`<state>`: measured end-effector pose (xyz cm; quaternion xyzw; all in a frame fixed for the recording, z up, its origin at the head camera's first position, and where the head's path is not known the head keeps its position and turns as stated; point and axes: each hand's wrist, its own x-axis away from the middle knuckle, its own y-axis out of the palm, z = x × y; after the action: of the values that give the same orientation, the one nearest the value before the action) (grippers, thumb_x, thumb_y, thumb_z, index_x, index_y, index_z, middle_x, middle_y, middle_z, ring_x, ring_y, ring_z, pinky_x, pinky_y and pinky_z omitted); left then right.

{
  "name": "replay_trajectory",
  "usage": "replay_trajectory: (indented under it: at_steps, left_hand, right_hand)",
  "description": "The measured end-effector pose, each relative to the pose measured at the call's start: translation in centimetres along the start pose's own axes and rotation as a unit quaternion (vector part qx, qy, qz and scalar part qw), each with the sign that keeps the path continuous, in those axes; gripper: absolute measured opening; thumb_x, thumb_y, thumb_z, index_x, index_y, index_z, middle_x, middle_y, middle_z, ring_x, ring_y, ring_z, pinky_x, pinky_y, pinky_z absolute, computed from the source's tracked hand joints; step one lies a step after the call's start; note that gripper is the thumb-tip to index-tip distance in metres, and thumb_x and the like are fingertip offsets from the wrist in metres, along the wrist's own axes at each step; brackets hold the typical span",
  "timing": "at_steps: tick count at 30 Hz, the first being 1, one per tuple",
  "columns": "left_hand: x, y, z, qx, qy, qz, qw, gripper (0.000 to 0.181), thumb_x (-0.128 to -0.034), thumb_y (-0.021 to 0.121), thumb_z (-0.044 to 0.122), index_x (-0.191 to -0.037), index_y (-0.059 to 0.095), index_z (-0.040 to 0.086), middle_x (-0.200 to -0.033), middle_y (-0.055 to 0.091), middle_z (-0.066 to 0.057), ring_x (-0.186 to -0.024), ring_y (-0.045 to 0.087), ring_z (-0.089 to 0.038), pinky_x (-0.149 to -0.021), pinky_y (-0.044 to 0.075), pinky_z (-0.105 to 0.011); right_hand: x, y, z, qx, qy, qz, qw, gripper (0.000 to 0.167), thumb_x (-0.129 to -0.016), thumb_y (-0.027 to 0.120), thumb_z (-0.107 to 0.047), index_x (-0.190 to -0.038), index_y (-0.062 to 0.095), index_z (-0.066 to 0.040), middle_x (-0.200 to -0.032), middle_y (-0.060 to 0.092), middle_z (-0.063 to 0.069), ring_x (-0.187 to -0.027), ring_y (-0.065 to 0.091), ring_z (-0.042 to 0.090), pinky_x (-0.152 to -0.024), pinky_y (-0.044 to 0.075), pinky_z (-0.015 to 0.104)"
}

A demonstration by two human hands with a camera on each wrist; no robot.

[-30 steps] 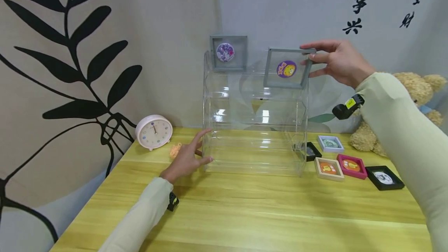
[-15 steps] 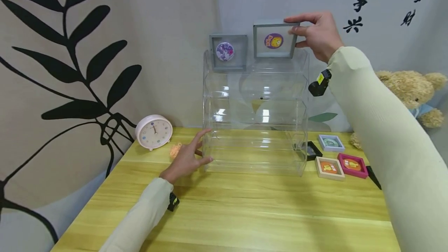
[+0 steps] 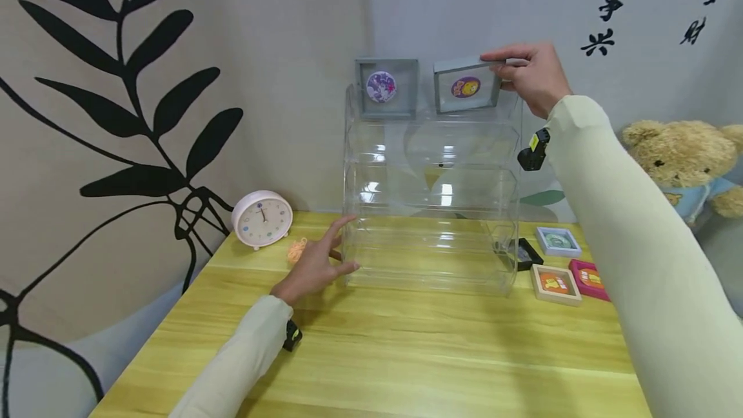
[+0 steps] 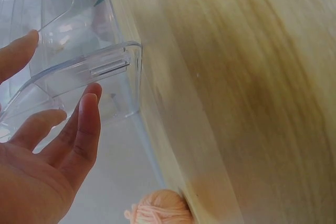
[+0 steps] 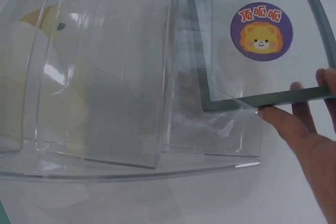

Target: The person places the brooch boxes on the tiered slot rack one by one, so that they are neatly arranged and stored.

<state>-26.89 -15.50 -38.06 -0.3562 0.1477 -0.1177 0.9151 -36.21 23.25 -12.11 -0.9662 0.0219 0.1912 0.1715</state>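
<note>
A clear tiered display rack (image 3: 429, 263) stands on the table. My right hand (image 3: 536, 79) pinches the right edge of a grey square frame (image 3: 482, 99) that has a purple badge with a yellow lion face. This frame tilts slightly at the rack's top tier; in the right wrist view the lion frame (image 5: 207, 66) overlaps the clear top panel. To its left, a second grey frame (image 3: 406, 89) with a purple-and-white badge stands upright on the top tier. My left hand (image 3: 316, 266) is at the rack's lower left side, fingers spread, thumb and fingertips at the clear side wall (image 4: 89, 66).
A pink round clock (image 3: 246, 228) and a peach yarn ball (image 3: 297, 250) are on the left. Small frames lie right of the rack: black (image 3: 535, 263), lavender (image 3: 571, 251), beige (image 3: 540, 290) and magenta (image 3: 580, 279). A teddy bear (image 3: 685, 153) sits behind my right arm.
My right hand lifted the lion frame up and left, then lowered it to the top tier beside the other grey frame. My left hand stayed at the rack's side.
</note>
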Motion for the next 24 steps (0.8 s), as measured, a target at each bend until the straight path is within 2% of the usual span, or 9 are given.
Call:
replay_trajectory:
  at_steps: [5,9,12,14,17,19,20,21,24]
  left_hand:
    - [-0.1,0.1,0.0,0.002,-0.005,-0.003,1.0000,0.094,-0.0855,0.080,0.021,-0.155,0.022,0.048,-0.153,0.042,-0.030,-0.113,0.068,-0.039,-0.066,0.062,-0.032]
    - [-0.2,0.0,0.0,0.001,-0.007,0.000,1.0000,0.095,-0.0852,0.081,0.020,-0.154,0.022,0.051,-0.154,0.042,-0.028,-0.113,0.068,-0.039,-0.065,0.062,-0.031]
    - [-0.1,0.2,0.0,0.003,-0.005,0.002,1.0000,0.095,-0.0851,0.081,0.020,-0.153,0.022,0.052,-0.156,0.041,-0.026,-0.113,0.069,-0.039,-0.068,0.062,-0.034]
    - [0.0,0.3,0.0,0.005,-0.003,0.001,1.0000,0.095,-0.0853,0.081,0.020,-0.153,0.022,0.053,-0.157,0.040,-0.025,-0.113,0.068,-0.039,-0.071,0.062,-0.037]
    - [-0.1,0.4,0.0,0.005,0.001,-0.003,1.0000,0.095,-0.0859,0.080,0.022,-0.152,0.021,0.054,-0.159,0.037,-0.023,-0.115,0.068,-0.039,-0.074,0.062,-0.039]
    - [-0.2,0.4,0.0,0.008,0.005,-0.006,0.9999,0.095,-0.0861,0.080,0.022,-0.153,0.021,0.053,-0.160,0.036,-0.024,-0.115,0.068,-0.040,-0.074,0.063,-0.039]
    - [-0.2,0.4,0.0,0.009,0.006,-0.006,0.9999,0.095,-0.0861,0.080,0.022,-0.153,0.021,0.052,-0.160,0.035,-0.024,-0.115,0.068,-0.041,-0.073,0.062,-0.038]
    - [-0.2,0.3,-0.1,0.008,0.005,-0.004,0.9999,0.095,-0.0859,0.080,0.021,-0.154,0.022,0.052,-0.160,0.035,-0.024,-0.114,0.068,-0.040,-0.072,0.062,-0.037]
    - [-0.2,0.2,-0.3,0.010,0.004,-0.002,0.9999,0.095,-0.0856,0.081,0.020,-0.155,0.023,0.048,-0.159,0.035,-0.025,-0.112,0.069,-0.041,-0.069,0.062,-0.034]
  right_hand:
    - [-0.2,0.1,0.7,0.016,0.015,0.022,0.9995,0.035,-0.103,0.052,-0.009,-0.134,0.066,-0.017,-0.154,0.049,0.002,-0.137,0.053,0.018,-0.118,0.041,0.039]
    - [-0.7,0.3,0.8,0.051,0.031,0.054,0.9968,0.035,-0.103,0.052,-0.010,-0.132,0.067,-0.023,-0.154,0.051,0.001,-0.135,0.054,0.012,-0.115,0.044,0.030]
    - [-0.9,0.6,0.9,0.092,0.043,0.081,0.9915,0.036,-0.103,0.051,-0.012,-0.131,0.068,-0.028,-0.149,0.056,0.000,-0.115,0.058,0.009,-0.089,0.050,0.019]
    - [-0.9,0.5,1.0,0.124,0.047,0.091,0.9870,0.038,-0.104,0.049,-0.012,-0.132,0.067,-0.030,-0.149,0.056,0.000,-0.104,0.053,0.008,-0.072,0.046,0.017]
    - [-0.6,0.1,1.2,0.174,0.044,0.085,0.9801,0.044,-0.103,0.044,-0.011,-0.137,0.062,-0.032,-0.155,0.049,0.000,-0.101,0.048,0.008,-0.060,0.040,0.016]
    - [-0.4,-0.3,1.4,0.211,0.029,0.066,0.9749,0.047,-0.103,0.042,-0.012,-0.144,0.055,-0.033,-0.161,0.041,0.000,-0.115,0.049,0.011,-0.061,0.040,0.016]
    - [-0.2,-0.4,1.5,0.227,0.020,0.058,0.9720,0.049,-0.102,0.042,-0.012,-0.146,0.052,-0.033,-0.162,0.039,0.000,-0.113,0.052,0.014,-0.059,0.040,0.017]
    - [-0.1,-0.6,1.6,0.238,0.012,0.051,0.9700,0.051,-0.102,0.041,-0.013,-0.149,0.048,-0.033,-0.164,0.036,0.000,-0.121,0.051,0.017,-0.059,0.040,0.019]
    - [0.7,-0.8,2.0,0.262,-0.016,0.049,0.9636,0.054,-0.103,0.041,-0.016,-0.154,0.039,-0.033,-0.166,0.030,0.000,-0.142,0.043,0.024,-0.070,0.045,0.023]
